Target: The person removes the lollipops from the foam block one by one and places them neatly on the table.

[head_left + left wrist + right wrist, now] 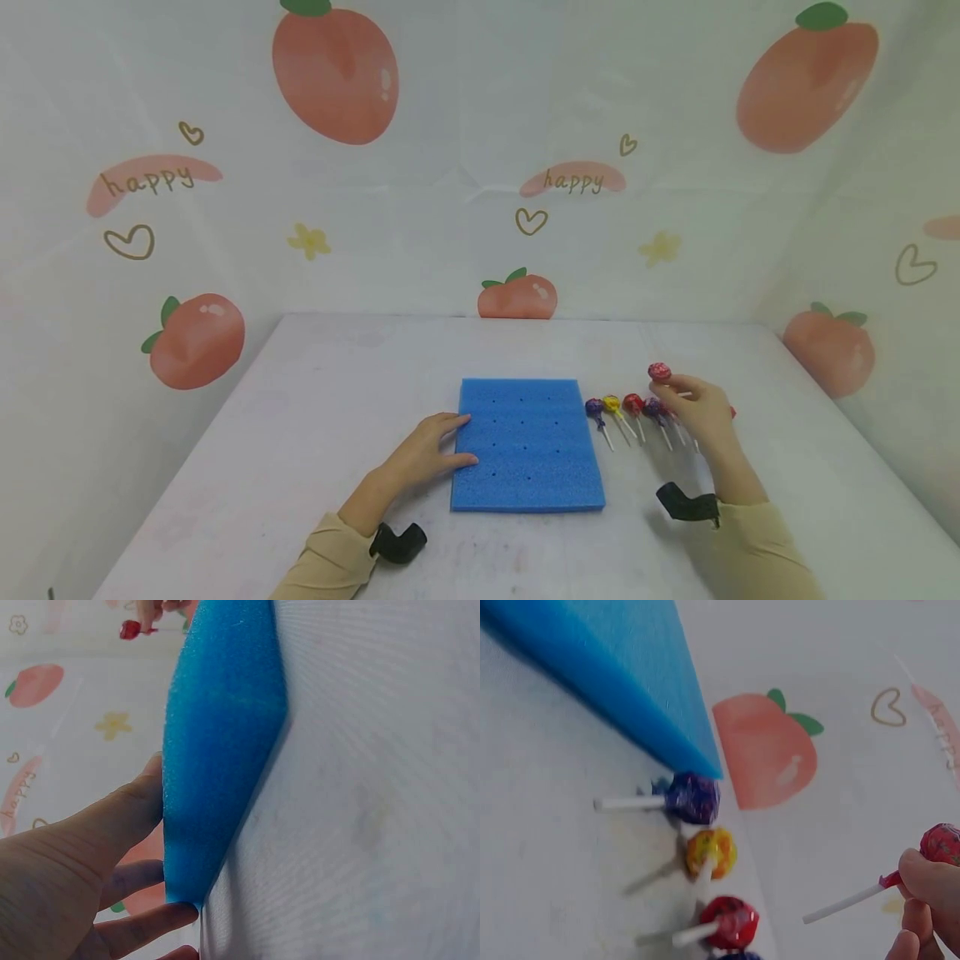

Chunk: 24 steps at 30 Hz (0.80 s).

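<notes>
Fingers (678, 385) of right hand (701, 412) pinched red round lollipop (659, 372) by its stick; left hand (427, 450) fingers (450, 425), spread, rested on blue perforated foam slab (528, 446) upon white bench (300, 433).

Foam pad (528, 446): centre of table (300, 433). Row of lollipops (626, 408): on table, just right of pad. Left hand (427, 454): at pad's left edge. Right hand (701, 412): over row's right end, holding a raised lollipop (659, 372).
</notes>
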Tool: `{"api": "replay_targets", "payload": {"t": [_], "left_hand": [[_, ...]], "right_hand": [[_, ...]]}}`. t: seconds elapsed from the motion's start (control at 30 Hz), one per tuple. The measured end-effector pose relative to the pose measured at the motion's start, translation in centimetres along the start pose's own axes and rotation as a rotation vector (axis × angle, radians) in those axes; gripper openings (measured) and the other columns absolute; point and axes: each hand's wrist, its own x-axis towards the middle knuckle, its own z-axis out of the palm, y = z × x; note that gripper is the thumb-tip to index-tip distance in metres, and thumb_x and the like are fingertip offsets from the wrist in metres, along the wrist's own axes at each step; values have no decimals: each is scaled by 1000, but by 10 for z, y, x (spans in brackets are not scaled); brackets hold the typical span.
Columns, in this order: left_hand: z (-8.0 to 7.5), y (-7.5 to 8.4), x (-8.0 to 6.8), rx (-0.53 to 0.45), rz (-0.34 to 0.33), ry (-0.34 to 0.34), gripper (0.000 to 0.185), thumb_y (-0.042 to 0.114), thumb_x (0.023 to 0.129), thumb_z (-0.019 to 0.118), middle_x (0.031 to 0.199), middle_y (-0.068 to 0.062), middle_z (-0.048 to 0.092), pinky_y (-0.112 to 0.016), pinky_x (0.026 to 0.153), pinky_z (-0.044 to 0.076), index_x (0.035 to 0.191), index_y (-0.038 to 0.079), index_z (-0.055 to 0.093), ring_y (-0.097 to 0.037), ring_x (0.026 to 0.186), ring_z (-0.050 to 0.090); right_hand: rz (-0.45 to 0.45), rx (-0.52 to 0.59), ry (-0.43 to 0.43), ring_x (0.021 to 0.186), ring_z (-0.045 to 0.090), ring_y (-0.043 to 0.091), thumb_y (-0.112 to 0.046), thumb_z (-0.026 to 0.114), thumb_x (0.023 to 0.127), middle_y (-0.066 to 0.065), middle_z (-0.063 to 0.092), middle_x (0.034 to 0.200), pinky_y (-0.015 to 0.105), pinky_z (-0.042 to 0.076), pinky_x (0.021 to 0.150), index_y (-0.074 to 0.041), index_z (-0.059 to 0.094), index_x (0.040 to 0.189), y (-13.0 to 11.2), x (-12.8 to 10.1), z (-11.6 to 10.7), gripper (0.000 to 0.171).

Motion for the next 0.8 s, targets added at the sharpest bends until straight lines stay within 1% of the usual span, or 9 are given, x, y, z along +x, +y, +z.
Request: {"api": "replay_targets", "payload": {"t": [0.13,0.23,0.33,0.5,0.57,0.6,0.7,0.73,0.8], "left_hand": [[0,0,0,3,2,-1,69,35,83,69,139,-21,45,-54,108,33,137,2,44,-39,132,39],[0,-1,0,4,7,-3,69,35,83,69,139,-22,45,-54,108,33,137,2,44,-39,132,39],[0,-1,0,-1,8,-5,69,35,83,69,139,-22,45,-54,108,33,137,2,44,-40,132,38],[0,-1,0,-5,7,-7,69,36,83,69,139,-21,46,-54,108,34,138,3,44,-39,132,39],[0,-2,0,1,13,-6,68,36,83,69,139,-21,46,-54,108,34,137,3,45,-39,132,40],[0,-2,0,1,14,-6,68,36,83,69,139,-21,46,-54,108,35,137,3,45,-39,131,40],[0,-2,1,4,15,-4,68,36,83,69,139,-20,46,-53,108,35,138,4,45,-38,132,40],[0,-3,1,5,14,-3,68,36,83,69,139,-20,46,-53,108,35,138,4,45,-38,132,40],[0,-2,1,3,8,0,67,35,83,69,139,-20,46,-53,108,35,138,5,45,-37,132,39]], "right_hand": [[-3,-14,21,106,53,35,-39,54,93,28,54,123,18,43,67,2,56,123,8,-1,-8,51],[23,-21,36,106,52,37,-38,53,94,29,53,123,19,43,67,3,56,123,13,-1,-14,51],[72,-15,53,108,50,40,-40,52,94,30,50,125,29,48,72,3,53,126,19,-1,-19,54],[135,47,89,108,48,39,-43,52,92,29,50,126,44,46,81,3,51,129,34,1,-28,59],[179,51,99,103,50,34,-51,52,90,18,60,113,44,46,71,-1,52,129,43,4,-32,63],[191,63,103,101,50,34,-54,53,88,15,63,108,45,46,70,-2,53,129,48,5,-34,66],[242,54,130,101,47,32,-62,54,84,6,64,97,42,43,63,-6,55,127,61,10,-40,71],[254,55,139,103,46,33,-63,54,83,6,64,99,44,43,63,-6,54,128,64,11,-41,72],[263,60,157,112,42,37,-60,53,85,16,58,117,49,43,70,-5,53,130,68,11,-44,71]]}}
